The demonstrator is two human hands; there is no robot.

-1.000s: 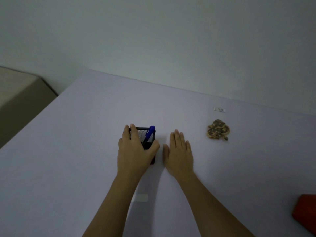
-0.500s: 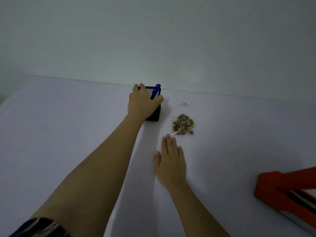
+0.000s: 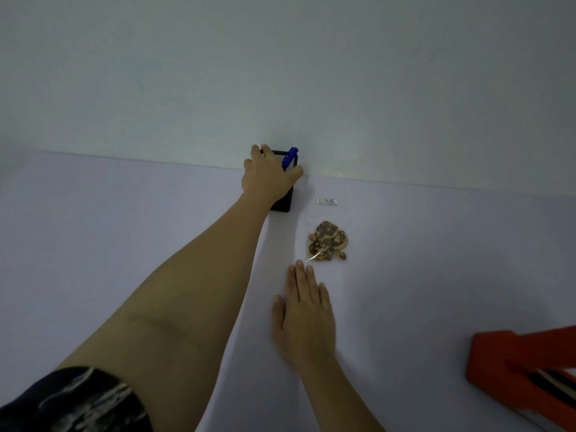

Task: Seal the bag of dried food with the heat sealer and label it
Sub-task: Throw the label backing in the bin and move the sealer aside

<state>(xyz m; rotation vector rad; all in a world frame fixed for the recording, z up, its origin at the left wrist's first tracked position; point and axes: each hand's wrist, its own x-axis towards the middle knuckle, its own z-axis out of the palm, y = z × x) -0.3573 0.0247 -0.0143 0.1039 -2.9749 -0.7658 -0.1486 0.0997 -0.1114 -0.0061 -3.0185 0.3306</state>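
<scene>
Fingers of left hand wrap the pen holder; right hand flat beside clear bag of brown dried pieces.

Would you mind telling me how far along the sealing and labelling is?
Nothing looks done: the clear bag of dried food lies apart from the orange heat sealer, the white label beside it. The left hand grips the black mesh pen holder; the right hand rests flat.

Both forearms bare from elbow to wrist; no watch, rings or gloves visible. Left sleeve, lower left of frame: short, dark fabric with pale grey streaked pattern. Right sleeve out of frame.
</scene>
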